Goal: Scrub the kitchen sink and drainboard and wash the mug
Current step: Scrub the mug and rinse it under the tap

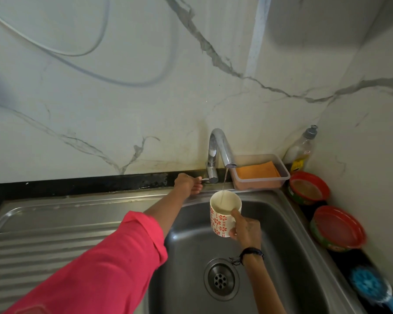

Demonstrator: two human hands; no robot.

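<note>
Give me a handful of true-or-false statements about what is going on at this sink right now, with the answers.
1. Water runs from the tap into the mug. True.
2. The left hand holds the mug. False: the right hand holds it by its handle; the left hand is on the tap lever.
3. The mug is plain white. False: it has a red flower pattern.
4. A blue brush lies on the counter right of the sink. True.
5. The orange cloth lies on the drainboard. False: it sits in a clear tray behind the sink.
</note>
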